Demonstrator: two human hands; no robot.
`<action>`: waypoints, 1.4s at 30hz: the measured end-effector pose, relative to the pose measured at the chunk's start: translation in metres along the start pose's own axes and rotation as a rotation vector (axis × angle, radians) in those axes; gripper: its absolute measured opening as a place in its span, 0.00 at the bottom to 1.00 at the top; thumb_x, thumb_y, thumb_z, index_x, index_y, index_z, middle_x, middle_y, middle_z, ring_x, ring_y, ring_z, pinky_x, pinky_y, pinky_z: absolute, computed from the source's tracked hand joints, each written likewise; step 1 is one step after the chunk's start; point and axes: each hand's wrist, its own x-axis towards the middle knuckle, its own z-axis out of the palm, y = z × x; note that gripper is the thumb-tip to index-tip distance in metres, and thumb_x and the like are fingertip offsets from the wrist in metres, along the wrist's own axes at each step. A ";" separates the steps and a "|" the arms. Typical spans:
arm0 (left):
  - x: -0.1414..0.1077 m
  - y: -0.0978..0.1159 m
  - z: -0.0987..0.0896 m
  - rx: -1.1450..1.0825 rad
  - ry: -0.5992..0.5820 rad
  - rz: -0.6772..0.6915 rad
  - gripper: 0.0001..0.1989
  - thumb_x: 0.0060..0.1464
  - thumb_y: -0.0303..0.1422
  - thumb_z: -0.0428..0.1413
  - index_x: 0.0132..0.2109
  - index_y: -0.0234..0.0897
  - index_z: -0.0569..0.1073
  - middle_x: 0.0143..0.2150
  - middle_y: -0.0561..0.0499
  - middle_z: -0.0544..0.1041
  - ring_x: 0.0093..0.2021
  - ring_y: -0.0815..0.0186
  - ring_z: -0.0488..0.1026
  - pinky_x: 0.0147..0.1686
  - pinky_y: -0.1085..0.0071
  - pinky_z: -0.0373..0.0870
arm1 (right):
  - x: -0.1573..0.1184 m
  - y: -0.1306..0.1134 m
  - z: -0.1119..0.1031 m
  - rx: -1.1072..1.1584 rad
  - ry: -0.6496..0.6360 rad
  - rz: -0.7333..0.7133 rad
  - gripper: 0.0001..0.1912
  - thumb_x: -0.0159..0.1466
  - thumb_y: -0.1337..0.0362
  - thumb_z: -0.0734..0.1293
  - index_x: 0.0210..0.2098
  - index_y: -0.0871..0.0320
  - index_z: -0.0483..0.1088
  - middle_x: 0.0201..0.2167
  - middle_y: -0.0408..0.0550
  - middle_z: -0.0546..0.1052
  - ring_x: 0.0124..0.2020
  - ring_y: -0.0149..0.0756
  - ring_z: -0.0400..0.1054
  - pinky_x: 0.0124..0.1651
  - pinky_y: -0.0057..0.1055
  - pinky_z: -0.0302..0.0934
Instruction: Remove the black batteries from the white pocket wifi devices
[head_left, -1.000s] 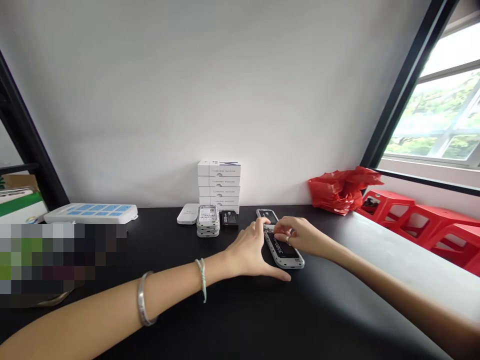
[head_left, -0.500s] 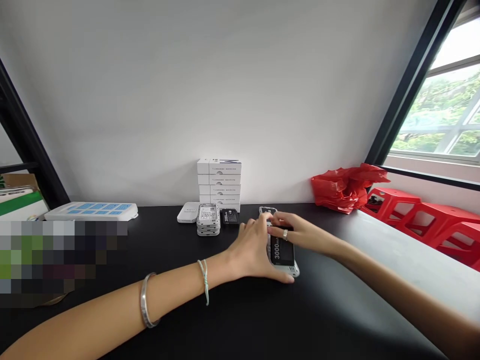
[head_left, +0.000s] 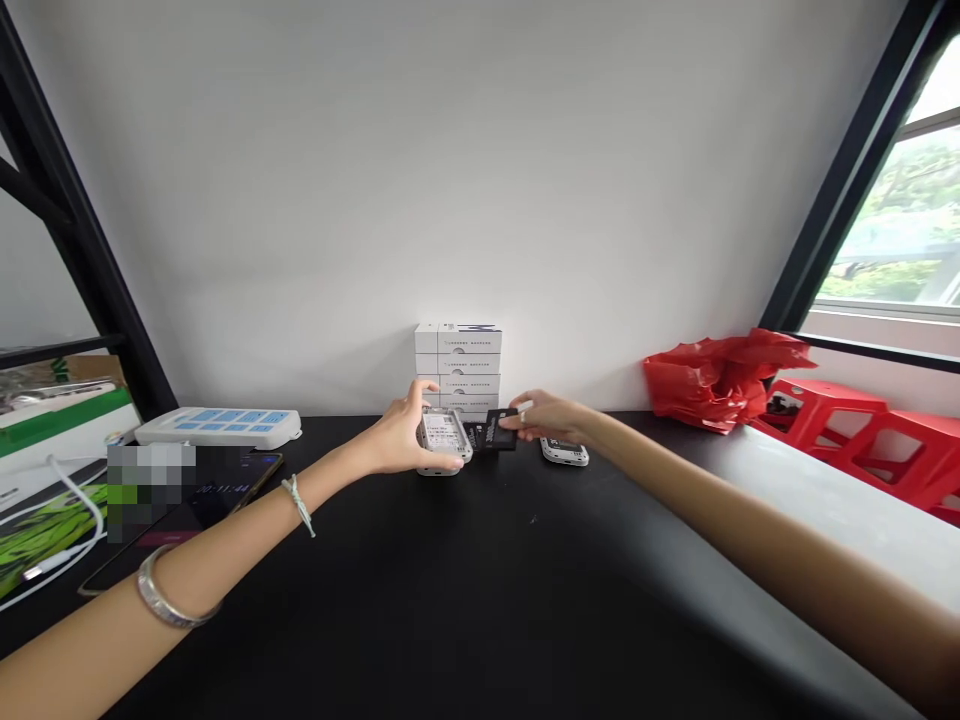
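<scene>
My left hand [head_left: 399, 438] is closed around the sides of a white open-backed device [head_left: 445, 437], like a pocket router, with a printed label inside its bare battery bay. The device is at the top of a small stack, partly hidden by my fingers; whether it rests on the ones below I cannot tell. Just right of it, my right hand [head_left: 551, 415] pinches a black battery [head_left: 496, 430] with white lettering. Behind that battery, another black battery [head_left: 473, 436] lies on the table, partly covered. A second white device [head_left: 565, 454] lies beneath my right wrist.
White boxes [head_left: 470, 365] are stacked against the wall. To the left are a white power strip [head_left: 217, 428], a phone [head_left: 191, 520], a white cable [head_left: 79, 550] and a green-and-white box [head_left: 67, 430]. A red plastic bag [head_left: 724, 380] and red stools [head_left: 832, 410] are at the right.
Both hands have moved away from the battery-fitted device they were handling at front. The left now grips a device at the stack; the right holds a battery beside it. The view has shifted slightly.
</scene>
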 end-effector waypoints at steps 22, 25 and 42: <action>-0.026 0.054 0.059 0.013 0.038 0.358 0.35 0.49 0.41 0.59 0.60 0.42 0.53 0.58 0.43 0.64 0.58 0.51 0.63 0.55 0.53 0.59 | -0.060 0.037 -0.033 -0.668 -0.044 -0.140 0.42 0.39 0.47 0.76 0.48 0.56 0.60 0.50 0.55 0.69 0.48 0.49 0.65 0.45 0.37 0.61; -0.017 0.056 0.079 -0.131 -0.151 0.243 0.54 0.39 0.50 0.63 0.65 0.40 0.44 0.63 0.37 0.57 0.62 0.43 0.56 0.55 0.48 0.60 | -0.076 0.032 -0.020 -0.679 -0.114 -0.160 0.44 0.37 0.45 0.76 0.49 0.54 0.61 0.48 0.51 0.69 0.46 0.49 0.66 0.42 0.37 0.63; 0.008 0.073 0.060 -0.017 0.062 0.313 0.60 0.30 0.47 0.67 0.65 0.36 0.44 0.61 0.36 0.59 0.59 0.43 0.58 0.54 0.48 0.60 | -0.088 -0.002 -0.001 -0.246 -0.030 -0.511 0.23 0.53 0.55 0.72 0.43 0.52 0.60 0.41 0.46 0.70 0.41 0.40 0.66 0.41 0.35 0.64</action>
